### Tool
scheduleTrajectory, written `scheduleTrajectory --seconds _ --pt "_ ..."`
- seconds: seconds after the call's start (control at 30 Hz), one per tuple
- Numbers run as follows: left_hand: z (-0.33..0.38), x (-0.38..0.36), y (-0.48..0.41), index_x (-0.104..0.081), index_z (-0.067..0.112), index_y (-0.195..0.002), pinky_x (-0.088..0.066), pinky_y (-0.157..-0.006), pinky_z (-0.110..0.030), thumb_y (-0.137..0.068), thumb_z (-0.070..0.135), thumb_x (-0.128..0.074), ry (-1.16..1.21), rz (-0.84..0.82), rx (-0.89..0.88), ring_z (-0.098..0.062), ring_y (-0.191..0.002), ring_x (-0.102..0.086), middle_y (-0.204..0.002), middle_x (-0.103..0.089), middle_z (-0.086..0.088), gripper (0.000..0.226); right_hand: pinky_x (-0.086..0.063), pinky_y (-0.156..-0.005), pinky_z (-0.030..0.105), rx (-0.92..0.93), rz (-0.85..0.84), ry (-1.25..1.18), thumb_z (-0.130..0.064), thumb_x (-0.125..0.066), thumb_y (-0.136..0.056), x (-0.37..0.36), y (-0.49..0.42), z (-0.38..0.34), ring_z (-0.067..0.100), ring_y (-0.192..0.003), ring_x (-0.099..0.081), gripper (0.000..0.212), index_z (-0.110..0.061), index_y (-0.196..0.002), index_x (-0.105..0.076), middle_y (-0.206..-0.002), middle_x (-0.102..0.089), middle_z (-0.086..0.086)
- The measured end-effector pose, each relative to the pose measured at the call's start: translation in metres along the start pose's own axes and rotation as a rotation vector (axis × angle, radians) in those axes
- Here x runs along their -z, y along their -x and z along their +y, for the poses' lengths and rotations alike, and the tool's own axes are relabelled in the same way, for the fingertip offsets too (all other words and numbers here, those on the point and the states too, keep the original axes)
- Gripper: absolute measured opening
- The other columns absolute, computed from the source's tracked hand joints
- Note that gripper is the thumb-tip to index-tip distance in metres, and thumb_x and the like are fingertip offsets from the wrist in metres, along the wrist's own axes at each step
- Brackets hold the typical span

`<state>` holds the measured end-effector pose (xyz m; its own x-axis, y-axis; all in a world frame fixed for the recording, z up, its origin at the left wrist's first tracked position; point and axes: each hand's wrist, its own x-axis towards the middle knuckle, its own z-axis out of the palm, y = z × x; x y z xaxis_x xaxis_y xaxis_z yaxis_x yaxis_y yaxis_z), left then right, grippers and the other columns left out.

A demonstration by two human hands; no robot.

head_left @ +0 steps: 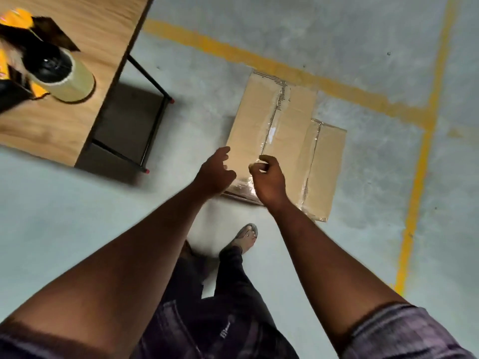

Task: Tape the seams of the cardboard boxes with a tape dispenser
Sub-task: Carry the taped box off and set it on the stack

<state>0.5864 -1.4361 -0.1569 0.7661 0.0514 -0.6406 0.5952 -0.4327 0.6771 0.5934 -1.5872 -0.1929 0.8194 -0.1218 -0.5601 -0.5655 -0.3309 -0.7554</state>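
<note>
Two hands are held over a taped brown cardboard box (255, 120) on the grey concrete floor (77, 216).
At its near end, the left hand (215, 174) is seen with fingers loosely apart, nothing held; the fingers of the right hand (269, 178) are curled at the clear-taped seam, and whether tape is pinched cannot be told. A smaller taped cardboard box (326, 164) lies just beside. Farther off, a yellow-and-black tape dispenser (49, 66) is set on the wooden counter (85, 29).
</note>
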Motion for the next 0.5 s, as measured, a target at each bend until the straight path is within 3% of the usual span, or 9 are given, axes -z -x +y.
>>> scheduleTrajectory --seconds 0.1,0.2,0.33,0.43,0.5 --pt "-0.016 0.025 0.048 -0.037 0.018 -0.151 -0.046 -0.108 -0.043 -0.083 0.006 -0.058 0.088 0.032 0.021 -0.026 -0.129 -0.053 -0.147 -0.048 -0.009 0.071 -0.041 -0.082 0.023 0.038 -0.039 0.060 -0.019 -0.061 -0.097 -0.014 0.039 -0.015 0.022 -0.104 -0.064 0.035 -0.014 -0.131 -0.056 -0.112 -0.070 0.003" --pt "-0.030 0.058 0.085 -0.039 0.018 -0.149 -0.047 -0.100 -0.037 -0.092 -0.001 -0.052 0.238 0.129 0.011 -0.026 -0.125 -0.057 -0.147 -0.048 -0.009 0.062 -0.047 -0.081 0.029 0.126 -0.091 0.147 -0.021 -0.062 -0.097 -0.028 0.069 -0.031 0.021 -0.093 -0.066 0.033 -0.015 -0.129 -0.056 -0.107 -0.071 0.002" --pt "-0.062 0.114 0.124 -0.038 0.022 -0.150 -0.047 -0.092 -0.031 -0.095 0.004 -0.054 0.246 0.203 -0.051 -0.018 -0.118 -0.058 -0.146 -0.048 -0.001 0.060 -0.048 -0.064 0.017 0.235 -0.125 0.249 -0.016 -0.059 -0.098 -0.059 0.114 -0.052 0.014 -0.078 -0.063 0.028 -0.013 -0.127 -0.056 -0.101 -0.067 0.000" --pt "-0.095 0.154 0.151 -0.037 0.023 -0.150 -0.048 -0.086 -0.029 -0.094 0.007 -0.057 0.241 0.236 -0.084 -0.018 -0.121 -0.057 -0.148 -0.047 0.000 0.062 -0.042 -0.075 0.025 0.306 -0.125 0.340 -0.017 -0.060 -0.097 -0.100 0.147 -0.062 0.022 -0.093 -0.063 0.034 -0.008 -0.130 -0.057 -0.102 -0.066 0.001" --pt "-0.126 0.183 0.179 -0.036 0.022 -0.151 -0.048 -0.090 -0.031 -0.094 0.004 -0.055 0.259 0.249 -0.097 -0.018 -0.122 -0.057 -0.149 -0.047 -0.003 0.063 -0.047 -0.082 0.030 0.321 -0.158 0.396 -0.020 -0.061 -0.096 -0.138 0.176 -0.068 0.024 -0.095 -0.062 0.038 -0.008 -0.132 -0.056 -0.103 -0.066 0.003"
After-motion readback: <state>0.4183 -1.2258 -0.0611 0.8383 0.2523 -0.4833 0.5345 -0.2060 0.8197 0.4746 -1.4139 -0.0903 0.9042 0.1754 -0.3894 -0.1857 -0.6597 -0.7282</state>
